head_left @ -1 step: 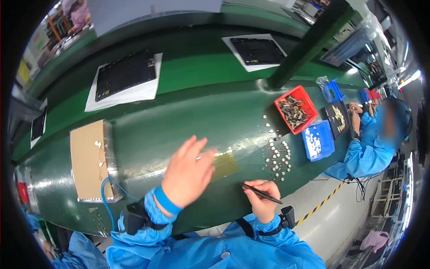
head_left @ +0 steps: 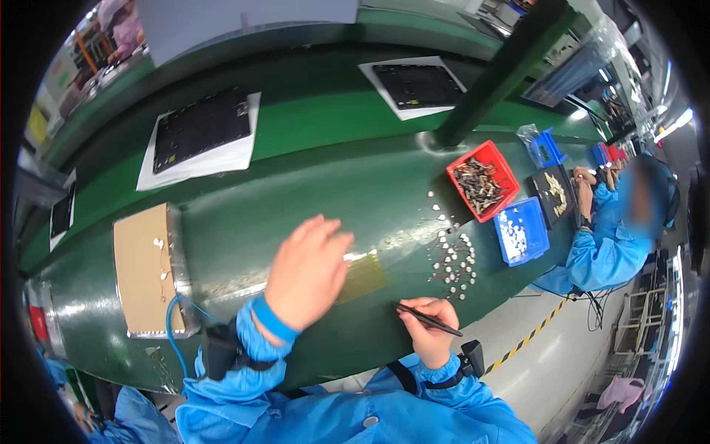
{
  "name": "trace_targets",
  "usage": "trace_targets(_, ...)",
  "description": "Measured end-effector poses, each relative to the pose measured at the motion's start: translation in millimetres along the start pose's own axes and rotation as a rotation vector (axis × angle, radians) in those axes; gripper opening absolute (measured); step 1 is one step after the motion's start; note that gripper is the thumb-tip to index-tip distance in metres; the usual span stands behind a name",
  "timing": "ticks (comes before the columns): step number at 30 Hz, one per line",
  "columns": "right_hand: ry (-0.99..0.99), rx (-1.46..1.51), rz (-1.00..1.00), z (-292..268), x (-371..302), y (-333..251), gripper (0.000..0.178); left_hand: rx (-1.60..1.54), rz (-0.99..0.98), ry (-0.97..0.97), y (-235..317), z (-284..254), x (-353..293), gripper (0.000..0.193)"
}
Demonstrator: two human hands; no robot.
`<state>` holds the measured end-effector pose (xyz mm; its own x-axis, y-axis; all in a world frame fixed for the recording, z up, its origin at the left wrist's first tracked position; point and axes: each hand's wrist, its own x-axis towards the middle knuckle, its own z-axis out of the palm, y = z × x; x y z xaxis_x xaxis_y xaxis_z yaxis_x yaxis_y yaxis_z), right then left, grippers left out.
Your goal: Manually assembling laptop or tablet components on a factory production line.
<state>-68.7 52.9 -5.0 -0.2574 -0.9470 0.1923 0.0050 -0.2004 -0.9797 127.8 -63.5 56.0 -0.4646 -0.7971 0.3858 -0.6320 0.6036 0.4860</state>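
Note:
My left hand (head_left: pixel 307 274) hovers palm down over the green bench, its fingers stretched out and nothing visible in it. A blue wrist strap (head_left: pixel 275 320) circles that wrist, with a coiled blue cord leading off to the left. Between the thumb and fingers of my right hand (head_left: pixel 430 333) is a pair of dark tweezers (head_left: pixel 427 318), their tip pointing left. Just beyond the right hand lie several small round white parts with thin wires (head_left: pixel 452 259), spread in loose rows. Partly behind my left fingers, a yellowish translucent patch (head_left: pixel 366 275) lies on the bench top.
At left, a brown board (head_left: pixel 140 277) carries a few small wired parts. A red bin (head_left: pixel 510 177) of dark parts and a blue bin (head_left: pixel 543 248) of white pieces stand at right. Black panels (head_left: pixel 203 133) rest on the rear ledge. A co-worker (head_left: pixel 614 255) sits beyond the bins.
My left hand's fingers are slightly closer together and a little higher in view. The right hand keeps its grip on the tweezers. The whole view has shifted slightly.

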Motion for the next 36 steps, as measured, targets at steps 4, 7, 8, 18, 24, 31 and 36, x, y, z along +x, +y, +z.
trace_targets(4, 0.057, 0.092, 0.026, -7, 3, 9, 0.021, 0.021, -0.072, 0.142, -38, 44, 87, 0.018)
trace_targets(7, 0.025, 0.136, 0.006, -7, 0, 14, 0.024, 0.077, -0.126, 0.173, -76, 86, 136, 0.019)
trace_targets(8, -0.005, 0.109, -0.020, -7, -1, 17, 0.025, 0.112, -0.160, 0.156, -86, 95, 147, 0.020)
trace_targets(18, -0.028, 0.117, 0.004, -11, -4, 20, 0.026, 0.355, 0.005, 0.047, -89, 139, 229, 0.020)
trace_targets(24, -0.037, 0.070, -0.027, -11, -1, 20, 0.024, 0.538, 0.087, -0.082, -93, 140, 248, 0.012)
trace_targets(31, -0.003, 0.025, -0.035, -10, 3, 17, 0.023, 0.468, -0.114, -0.023, -111, 124, 235, 0.013)
trace_targets(36, -0.007, 0.024, -0.048, -7, 1, 14, 0.022, 0.011, -0.202, 0.371, -171, 83, 194, 0.011)
